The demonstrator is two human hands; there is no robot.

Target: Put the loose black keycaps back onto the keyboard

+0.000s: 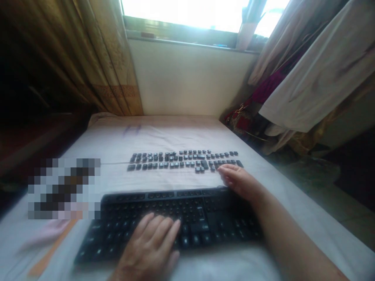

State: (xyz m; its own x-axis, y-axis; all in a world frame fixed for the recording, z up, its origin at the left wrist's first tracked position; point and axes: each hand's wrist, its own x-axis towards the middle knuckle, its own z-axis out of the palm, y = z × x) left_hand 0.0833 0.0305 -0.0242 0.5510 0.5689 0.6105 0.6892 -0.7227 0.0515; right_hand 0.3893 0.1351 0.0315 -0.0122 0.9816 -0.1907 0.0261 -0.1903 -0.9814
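A black keyboard (191, 212) lies across the cloth-covered surface in front of me, with some of its key places bare. My left hand (150, 242) rests palm down on its lower middle, fingers stretched out over the keys and holding nothing. Beyond the keyboard, loose black keycaps (171, 165) are laid out in several rows. Over the right end of these rows is my right hand (238, 180), its thumb and fingers drawn together at the nearest keycaps. Whether a keycap sits between those fingertips is hidden. My right forearm passes over the keyboard's right end.
The pale cloth (164, 134) covers the whole surface. On the left lie a pixelated item (66, 187) and a blurred orange strip (54, 248). A curtain (117, 70) hangs at the left, clothes (310, 74) at the right, and a window (187, 15) is ahead.
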